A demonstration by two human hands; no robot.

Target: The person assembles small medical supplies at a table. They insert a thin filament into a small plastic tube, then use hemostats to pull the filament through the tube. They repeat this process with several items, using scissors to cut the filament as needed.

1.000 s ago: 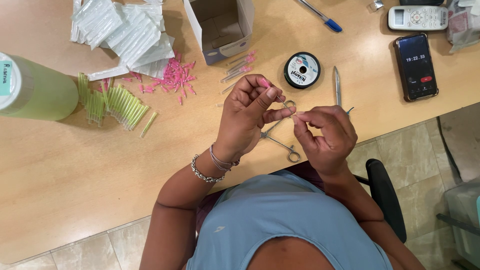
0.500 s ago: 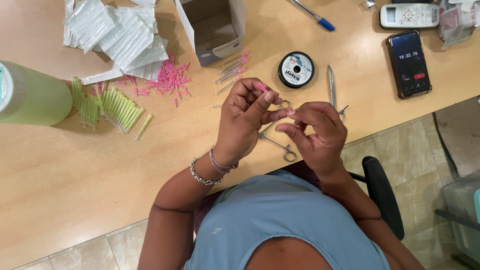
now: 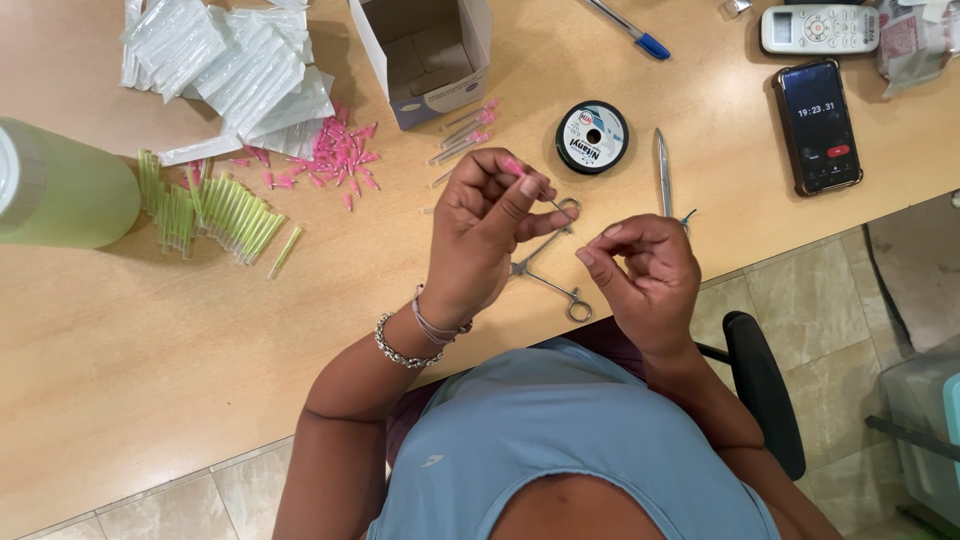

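My left hand (image 3: 490, 225) is raised over the wooden table (image 3: 150, 330) and pinches a thin needle with a pink hub (image 3: 516, 167) between thumb and fingers. My right hand (image 3: 645, 270) is a little to the right, its fingertips pinched together as if on a fine thread that I cannot make out. Metal scissor-like forceps (image 3: 548, 275) lie on the table under and between the hands. A black spool of thread (image 3: 592, 137) sits just beyond them.
Pink needle caps (image 3: 335, 155), yellow-green tubes (image 3: 215, 210), clear packets (image 3: 230, 65) and an open cardboard box (image 3: 425, 55) lie at the back left. A green bottle (image 3: 60, 190) lies far left. Metal tweezers (image 3: 663, 170), a phone (image 3: 816, 125), a pen (image 3: 625, 25) and a remote (image 3: 820, 28) are at the right.
My two hands have drawn apart: the right hand moved right and toward me, while the left stayed raised with the pink-hubbed needle.
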